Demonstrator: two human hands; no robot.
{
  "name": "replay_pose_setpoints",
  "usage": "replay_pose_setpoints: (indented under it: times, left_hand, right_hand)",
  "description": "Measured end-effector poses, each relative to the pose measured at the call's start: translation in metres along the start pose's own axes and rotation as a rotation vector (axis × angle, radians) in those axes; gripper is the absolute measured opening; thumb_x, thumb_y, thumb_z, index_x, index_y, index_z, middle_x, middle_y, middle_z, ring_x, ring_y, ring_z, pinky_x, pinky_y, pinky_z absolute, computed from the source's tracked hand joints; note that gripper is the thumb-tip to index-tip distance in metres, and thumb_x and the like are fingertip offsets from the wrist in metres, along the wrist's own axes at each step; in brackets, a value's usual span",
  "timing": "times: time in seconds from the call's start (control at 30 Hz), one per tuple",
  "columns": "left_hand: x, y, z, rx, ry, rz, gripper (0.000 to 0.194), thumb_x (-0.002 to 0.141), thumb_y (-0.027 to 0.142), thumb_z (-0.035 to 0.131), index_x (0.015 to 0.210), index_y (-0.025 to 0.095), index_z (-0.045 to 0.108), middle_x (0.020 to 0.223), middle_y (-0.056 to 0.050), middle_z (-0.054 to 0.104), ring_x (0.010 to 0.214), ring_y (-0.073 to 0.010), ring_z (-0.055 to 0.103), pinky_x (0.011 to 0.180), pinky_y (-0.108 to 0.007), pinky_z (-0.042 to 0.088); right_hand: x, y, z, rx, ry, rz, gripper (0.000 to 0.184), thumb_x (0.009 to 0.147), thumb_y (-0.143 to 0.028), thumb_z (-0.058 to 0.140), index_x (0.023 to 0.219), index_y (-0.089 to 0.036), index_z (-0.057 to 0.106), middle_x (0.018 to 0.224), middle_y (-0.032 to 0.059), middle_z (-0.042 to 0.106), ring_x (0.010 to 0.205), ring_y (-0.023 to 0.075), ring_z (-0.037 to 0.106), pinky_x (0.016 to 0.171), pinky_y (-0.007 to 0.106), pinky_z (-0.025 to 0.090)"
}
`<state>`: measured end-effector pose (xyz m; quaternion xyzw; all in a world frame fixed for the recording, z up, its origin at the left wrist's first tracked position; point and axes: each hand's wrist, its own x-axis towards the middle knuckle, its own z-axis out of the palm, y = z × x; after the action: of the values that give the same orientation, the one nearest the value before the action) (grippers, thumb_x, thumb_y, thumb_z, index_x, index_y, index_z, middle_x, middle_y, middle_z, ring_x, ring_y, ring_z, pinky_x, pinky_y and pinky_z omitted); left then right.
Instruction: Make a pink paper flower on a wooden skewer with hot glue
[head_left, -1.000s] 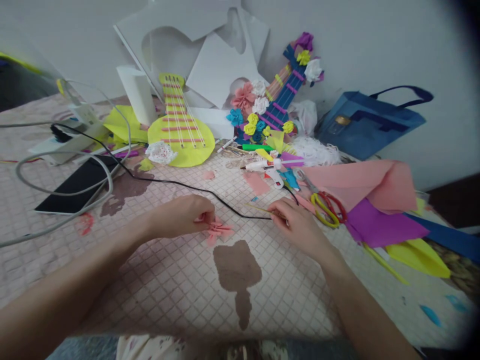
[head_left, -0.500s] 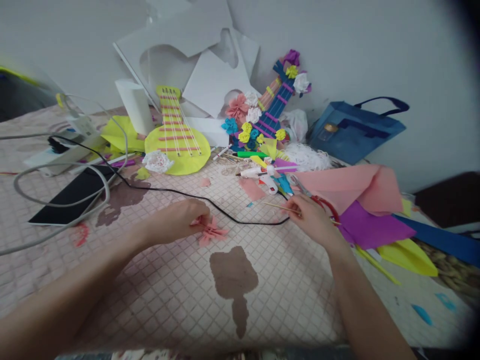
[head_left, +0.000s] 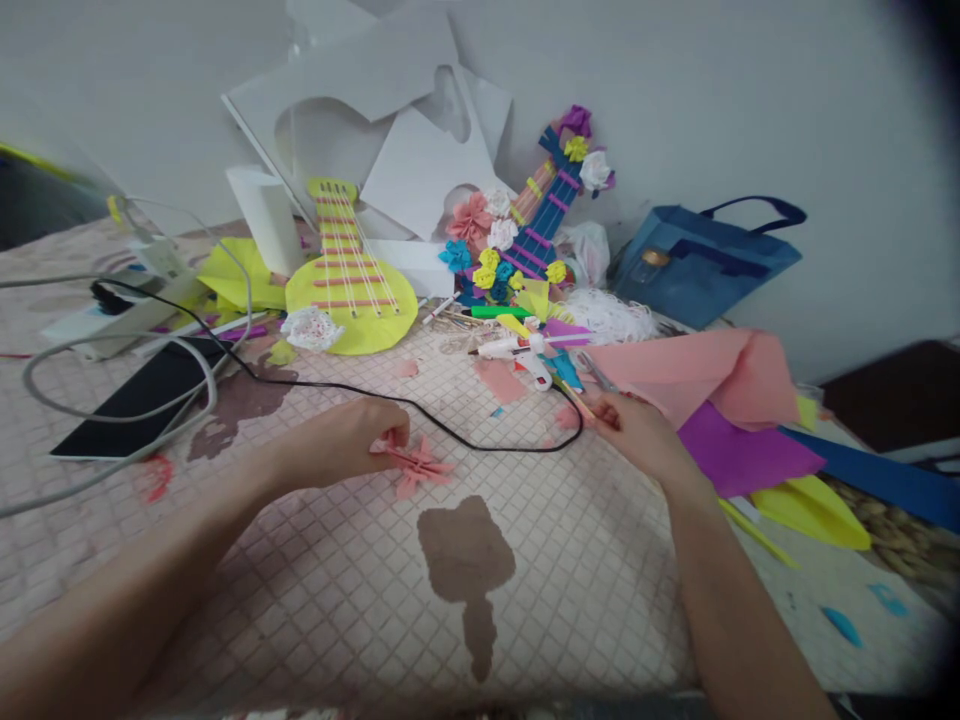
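Note:
My left hand (head_left: 356, 437) is closed, pinching the base of a pink crepe-paper flower (head_left: 420, 467) just above the quilted cloth. The flower's pointed petals spread to the right of the fingertips. My right hand (head_left: 630, 425) is closed, its thumb and fingers around a thin wooden stick (head_left: 579, 402) that slants up and left towards the glue gun. Beside it lie scissors (head_left: 596, 370), their handles hidden by the hand. The white glue gun (head_left: 517, 348) rests on its side, and its black cord (head_left: 480, 447) loops between both hands.
A yellow paper guitar (head_left: 352, 310) and a blue one with paper flowers (head_left: 536, 240) lean at the back. Pink (head_left: 697, 365) and purple sheets (head_left: 742, 450) lie right, near a blue bag (head_left: 697, 265). Left are a black tablet (head_left: 135, 400), grey cable and power strip (head_left: 97, 330).
My right hand has shifted slightly right, over the scissor handles, and the stick has turned from nearly level to a steeper slant. My left hand still holds the flower, drawn slightly left.

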<state>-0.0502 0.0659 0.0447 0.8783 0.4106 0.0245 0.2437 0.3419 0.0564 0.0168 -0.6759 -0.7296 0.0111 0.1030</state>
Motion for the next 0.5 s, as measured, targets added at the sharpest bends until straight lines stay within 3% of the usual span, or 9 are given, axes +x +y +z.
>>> replay_pose_setpoints:
  times: [0.17,0.37,0.5]
  left_hand:
    - [-0.001,0.004,-0.005,0.015,-0.03,-0.005,0.013,0.079,0.029,0.055,0.084,0.019,0.061,0.086,-0.002,0.065,0.077,-0.0162,0.058,0.068,-0.026,0.039]
    - [-0.002,0.006,-0.005,0.024,-0.054,-0.017,0.012,0.079,0.028,0.054,0.082,0.019,0.062,0.083,-0.002,0.065,0.074,-0.0161,0.057,0.066,-0.026,0.038]
    - [-0.001,0.004,-0.004,0.024,-0.052,-0.003,0.017,0.081,0.034,0.054,0.082,0.019,0.061,0.083,-0.002,0.064,0.073,-0.0156,0.056,0.065,-0.026,0.038]
  right_hand:
    - [0.005,0.001,0.005,0.048,0.05,0.073,0.008,0.079,-0.027,0.052,0.077,-0.021,0.056,0.069,0.0023,0.065,0.065,0.0178,0.06,0.057,0.026,0.036]
    - [0.01,-0.014,0.015,0.137,0.2,0.133,0.022,0.086,-0.028,0.044,0.1,-0.019,0.058,0.082,0.0071,0.069,0.069,0.0204,0.062,0.058,0.028,0.037]
    - [0.013,-0.013,0.022,0.078,0.161,0.118,0.018,0.085,-0.031,0.048,0.092,-0.019,0.059,0.081,0.0075,0.069,0.071,0.0219,0.063,0.061,0.029,0.04]
